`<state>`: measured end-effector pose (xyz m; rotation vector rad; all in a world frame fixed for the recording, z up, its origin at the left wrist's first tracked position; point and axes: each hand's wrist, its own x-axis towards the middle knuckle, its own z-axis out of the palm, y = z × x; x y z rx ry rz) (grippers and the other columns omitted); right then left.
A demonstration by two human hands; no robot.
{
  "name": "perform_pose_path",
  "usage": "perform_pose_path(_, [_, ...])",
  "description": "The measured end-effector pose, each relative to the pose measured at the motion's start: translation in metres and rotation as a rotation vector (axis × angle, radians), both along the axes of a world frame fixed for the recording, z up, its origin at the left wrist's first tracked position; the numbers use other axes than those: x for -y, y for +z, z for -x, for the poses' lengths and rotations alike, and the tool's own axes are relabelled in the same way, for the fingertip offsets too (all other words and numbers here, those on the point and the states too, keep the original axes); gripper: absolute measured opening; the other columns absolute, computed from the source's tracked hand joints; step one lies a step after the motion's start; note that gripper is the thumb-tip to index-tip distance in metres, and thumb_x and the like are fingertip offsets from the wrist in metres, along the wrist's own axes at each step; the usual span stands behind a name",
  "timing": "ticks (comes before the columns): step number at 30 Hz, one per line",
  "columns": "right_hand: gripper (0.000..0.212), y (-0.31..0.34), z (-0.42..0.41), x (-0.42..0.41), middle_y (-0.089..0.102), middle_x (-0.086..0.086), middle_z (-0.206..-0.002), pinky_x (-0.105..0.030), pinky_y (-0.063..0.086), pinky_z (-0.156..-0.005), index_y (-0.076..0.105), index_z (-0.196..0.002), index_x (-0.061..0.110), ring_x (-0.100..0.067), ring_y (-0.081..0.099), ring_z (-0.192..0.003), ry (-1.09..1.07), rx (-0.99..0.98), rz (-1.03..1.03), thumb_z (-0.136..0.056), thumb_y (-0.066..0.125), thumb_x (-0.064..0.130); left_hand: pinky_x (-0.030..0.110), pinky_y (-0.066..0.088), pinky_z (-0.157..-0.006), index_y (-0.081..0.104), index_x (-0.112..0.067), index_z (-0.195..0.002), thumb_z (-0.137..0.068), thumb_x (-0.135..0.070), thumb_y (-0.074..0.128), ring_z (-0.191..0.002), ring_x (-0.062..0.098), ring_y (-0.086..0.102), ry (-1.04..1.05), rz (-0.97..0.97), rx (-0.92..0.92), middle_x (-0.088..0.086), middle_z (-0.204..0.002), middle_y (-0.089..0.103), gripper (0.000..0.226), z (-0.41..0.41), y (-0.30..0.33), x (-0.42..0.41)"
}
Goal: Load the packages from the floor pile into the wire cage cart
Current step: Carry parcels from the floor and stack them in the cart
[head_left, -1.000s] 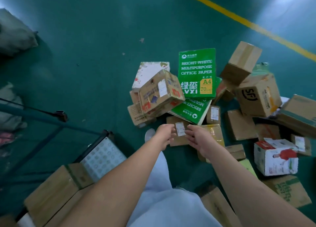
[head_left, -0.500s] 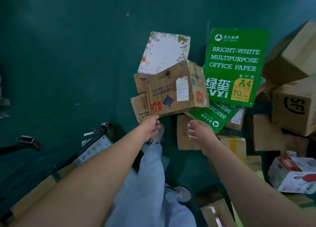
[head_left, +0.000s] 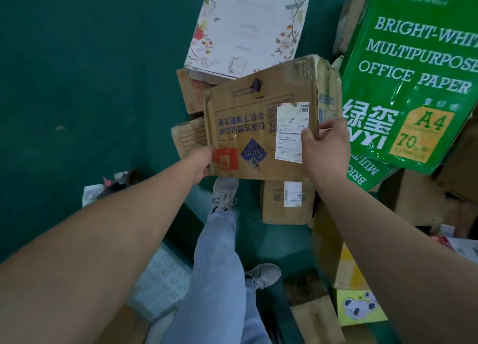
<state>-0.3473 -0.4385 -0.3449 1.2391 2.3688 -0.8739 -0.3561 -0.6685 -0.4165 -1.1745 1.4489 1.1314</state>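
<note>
Now both hands, left [head_left: 200,160] and right [head_left: 324,147], grip the cardboard box [head_left: 261,121] by its ends, long axis crosswise, print upside-down

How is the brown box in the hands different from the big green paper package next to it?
The brown cardboard box is dull brown and creased, with a torn corner; the green paper package is bright, glossy green. The box is gripped at its sides by the left hand and right hand; no hand touches the package. The box carries a white shipping label; the package has a yellow A4 patch. Both bear printed writing.
</note>
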Motion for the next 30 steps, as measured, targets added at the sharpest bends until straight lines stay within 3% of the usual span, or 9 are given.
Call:
perform_pose_path(2, [0.021,-0.009,0.005,-0.002,0.057,0.0,-0.109,-0.055,0.053,-0.09,0.047,-0.103,0.032,-0.027,0.061,-0.102,-0.029,0.006,-0.008,-0.087,0.058,0.041,0.031,0.06,-0.06,0.068,-0.016,-0.105,-0.104,-0.027,0.058,-0.075,0.015,0.066,-0.008,-0.006,0.019,0.002,-0.085,0.069,0.015,0.007,-0.011,-0.001])
perform_pose_path(4, [0.022,-0.015,0.006,-0.005,0.054,-0.002,-0.119,-0.056,0.051,-0.095,0.048,-0.111,0.028,-0.028,0.058,-0.109,-0.009,0.003,-0.026,-0.092,0.055,0.037,0.032,0.058,-0.057,0.066,-0.018,-0.099,-0.104,-0.03,0.056,-0.074,0.017,0.064,-0.001,-0.043,0.044,0.003,-0.086,0.067,0.016,0.013,-0.014,-0.005])
perform_pose_path(8, [0.027,-0.026,0.002,-0.005,0.049,-0.005,-0.127,-0.054,0.045,-0.101,0.049,-0.123,0.018,-0.03,0.054,-0.115,0.02,-0.008,-0.043,-0.1,0.054,0.03,0.022,0.047,-0.035,0.065,-0.019,-0.093,-0.107,-0.035,0.048,-0.07,0.017,0.065,0.041,-0.108,0.069,0.005,-0.085,0.07,0.027,0.026,-0.02,-0.011])
perform_pose_path(11, [0.026,-0.027,0.004,-0.003,0.049,-0.006,-0.128,-0.055,0.045,-0.101,0.049,-0.124,0.018,-0.032,0.054,-0.114,0.003,-0.011,-0.061,-0.101,0.054,0.027,0.02,0.047,-0.034,0.066,-0.019,-0.1,-0.108,-0.041,0.043,-0.073,0.016,0.066,0.069,-0.143,0.066,0.007,-0.096,0.072,0.033,0.03,-0.026,-0.009])
perform_pose_path(13, [0.027,-0.022,0.009,-0.002,0.048,-0.008,-0.129,-0.055,0.044,-0.102,0.048,-0.126,0.016,-0.033,0.052,-0.116,-0.01,0.012,-0.067,-0.1,0.053,0.024,0.017,0.04,-0.029,0.06,-0.02,-0.095,-0.109,-0.038,0.044,-0.074,0.013,0.058,0.051,-0.128,0.038,0.003,-0.089,0.064,0.028,0.027,-0.016,-0.005])
perform_pose_path(15, [0.031,-0.014,0.014,0.002,0.046,-0.01,-0.131,-0.054,0.043,-0.103,0.047,-0.128,0.014,-0.035,0.05,-0.117,-0.007,0.047,-0.062,-0.098,0.052,0.02,0.018,0.043,-0.034,0.06,-0.019,-0.103,-0.109,-0.036,0.045,-0.076,0.011,0.056,0.068,-0.122,0.024,0.0,-0.089,0.063,0.023,0.02,-0.009,0.001])
perform_pose_path(18, [0.044,-0.001,0.016,0.01,0.042,-0.012,-0.137,-0.051,0.042,-0.104,0.043,-0.135,0.013,-0.036,0.045,-0.123,0.04,0.106,-0.035,-0.094,0.055,0.022,0.026,0.046,-0.055,0.062,-0.018,-0.122,-0.107,-0.039,0.048,-0.081,0.011,0.061,0.107,-0.11,0.008,-0.001,-0.097,0.068,0.03,0.005,0.008,0.008])
perform_pose_path(24, [0.054,0.043,0.012,0.035,0.036,-0.014,-0.147,-0.047,0.034,-0.106,0.037,-0.14,0.011,-0.037,0.035,-0.134,0.173,0.12,-0.061,-0.091,0.057,0.024,0.02,0.033,-0.056,0.05,-0.027,-0.115,-0.109,-0.036,0.047,-0.073,-0.001,0.047,0.224,-0.106,-0.034,-0.011,-0.093,0.056,0.012,-0.051,0.058,0.022])
perform_pose_path(30, [0.061,0.105,-0.019,0.048,0.036,-0.013,-0.148,-0.048,0.033,-0.112,0.035,-0.144,0.011,-0.037,0.034,-0.136,0.369,0.078,-0.033,-0.091,0.058,0.028,0.027,0.037,-0.075,0.056,-0.021,-0.137,-0.104,-0.046,0.054,-0.089,0.006,0.054,0.391,-0.093,-0.1,-0.005,-0.123,0.063,0.042,-0.134,0.116,0.023])
